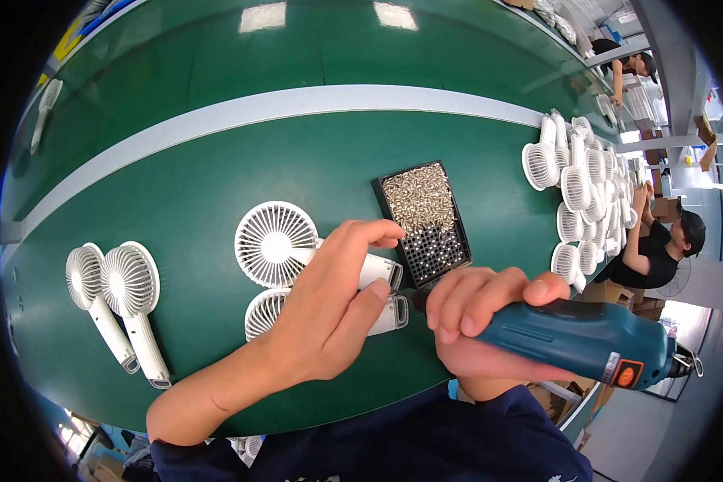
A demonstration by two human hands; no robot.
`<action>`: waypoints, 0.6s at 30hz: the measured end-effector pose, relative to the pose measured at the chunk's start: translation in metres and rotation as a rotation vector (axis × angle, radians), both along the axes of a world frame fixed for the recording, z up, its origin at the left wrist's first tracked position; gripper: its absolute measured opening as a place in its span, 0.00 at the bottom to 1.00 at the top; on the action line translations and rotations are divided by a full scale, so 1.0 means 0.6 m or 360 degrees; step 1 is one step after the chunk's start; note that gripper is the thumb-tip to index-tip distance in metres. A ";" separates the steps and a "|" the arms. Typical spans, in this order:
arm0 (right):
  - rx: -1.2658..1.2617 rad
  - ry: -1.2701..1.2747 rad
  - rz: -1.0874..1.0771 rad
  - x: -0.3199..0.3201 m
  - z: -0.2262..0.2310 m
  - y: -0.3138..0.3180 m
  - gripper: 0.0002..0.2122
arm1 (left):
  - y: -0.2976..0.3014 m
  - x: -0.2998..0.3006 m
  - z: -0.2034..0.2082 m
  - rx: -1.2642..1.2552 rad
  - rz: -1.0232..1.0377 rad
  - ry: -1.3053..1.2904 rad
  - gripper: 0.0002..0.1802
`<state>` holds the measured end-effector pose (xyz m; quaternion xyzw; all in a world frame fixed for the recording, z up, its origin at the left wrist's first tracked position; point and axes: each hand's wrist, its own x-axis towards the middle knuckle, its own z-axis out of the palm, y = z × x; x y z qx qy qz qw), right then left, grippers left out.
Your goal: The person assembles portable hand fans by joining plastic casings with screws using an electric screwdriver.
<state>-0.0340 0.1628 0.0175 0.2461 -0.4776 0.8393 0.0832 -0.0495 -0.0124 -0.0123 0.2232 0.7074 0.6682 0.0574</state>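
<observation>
Fingers (pixel 478 312) of the right hand (pixel 490 321) grip a teal electric screwdriver (pixel 582 336), centre-right; the left hand (pixel 328 313), grip unclear, partly covers a white handheld fan (pixel 276 247) mid-frame, which a screwdriver slip could scratch.

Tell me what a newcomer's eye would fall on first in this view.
Probably the teal power tool gripped in the right hand, at the lower right. Next might come the black tray of small metal parts near the middle, then the cluster of white fans crowding the right side of the green table.
</observation>
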 end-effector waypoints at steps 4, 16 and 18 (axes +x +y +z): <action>-0.0114 0.0120 -0.0049 -0.010 -0.011 -0.010 0.40 | -0.002 0.000 0.003 -0.0088 -0.0004 -0.0111 0.25; -0.0078 0.0064 -0.0055 -0.007 -0.027 -0.009 0.38 | -0.002 0.002 -0.001 -0.0087 0.0047 -0.0095 0.24; -0.0065 0.0062 -0.0047 -0.007 -0.026 -0.008 0.36 | -0.001 0.002 -0.001 -0.0060 0.0038 -0.0120 0.24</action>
